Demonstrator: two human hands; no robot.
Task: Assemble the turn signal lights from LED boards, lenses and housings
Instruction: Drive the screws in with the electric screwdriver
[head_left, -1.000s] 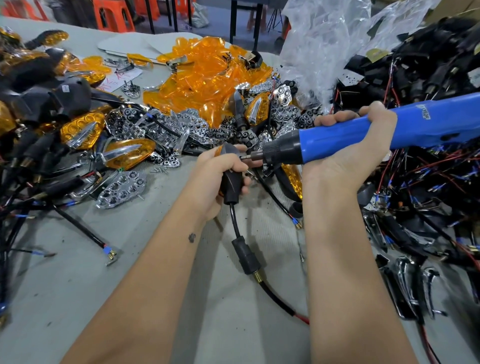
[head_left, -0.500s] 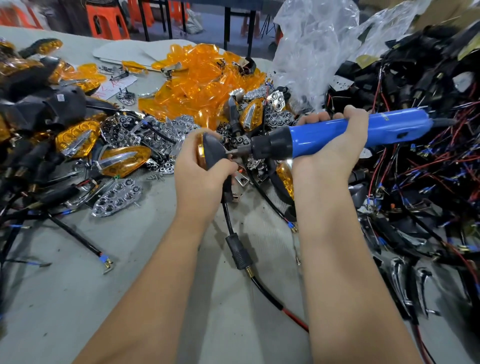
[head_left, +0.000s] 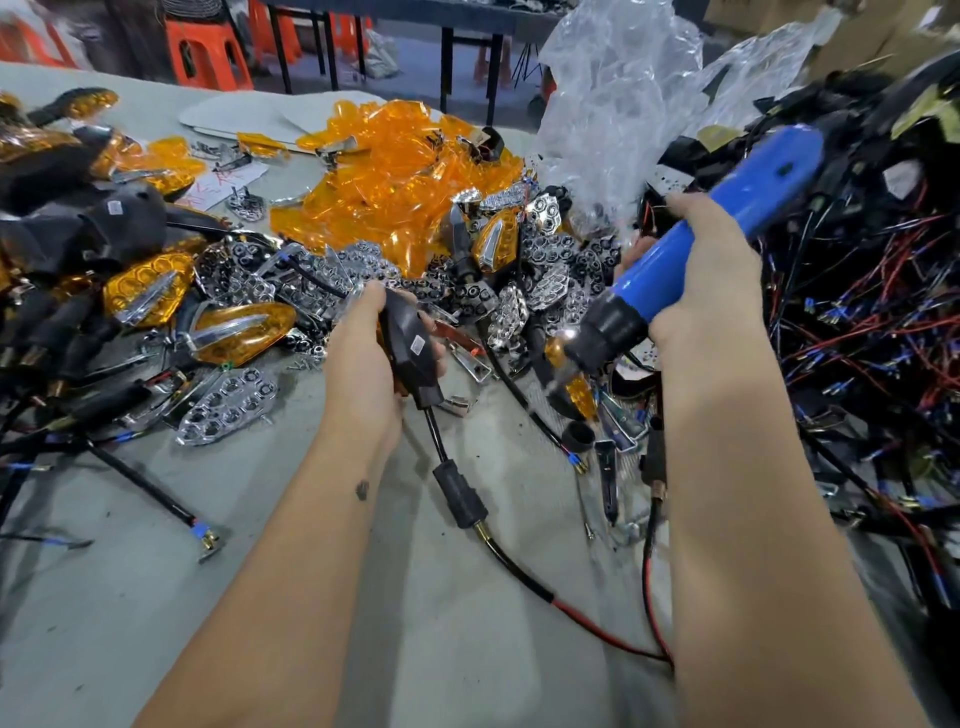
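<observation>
My left hand (head_left: 358, 364) grips a black turn signal housing (head_left: 413, 348) with its back facing up and a small label on it. Its black stalk and red wire (head_left: 457, 493) trail down over the table toward me. My right hand (head_left: 696, 291) grips a blue electric screwdriver (head_left: 727, 234) tilted down to the left. The screwdriver's black nose (head_left: 602, 338) points at the table to the right of the housing, apart from it. A heap of orange lenses (head_left: 395, 192) lies behind, with chrome reflector boards (head_left: 524, 270) spread in front of it.
Finished amber lights and black housings (head_left: 78, 234) crowd the left side. A tangle of black housings with red and blue wires (head_left: 857, 312) fills the right. Crumpled clear plastic (head_left: 613, 93) rises at the back. A loose reflector (head_left: 228, 405) and small parts lie near my hands.
The screwdriver tip has come off the housing and swung down and to the right. My left hand has lowered the housing and turned its black back upward.
</observation>
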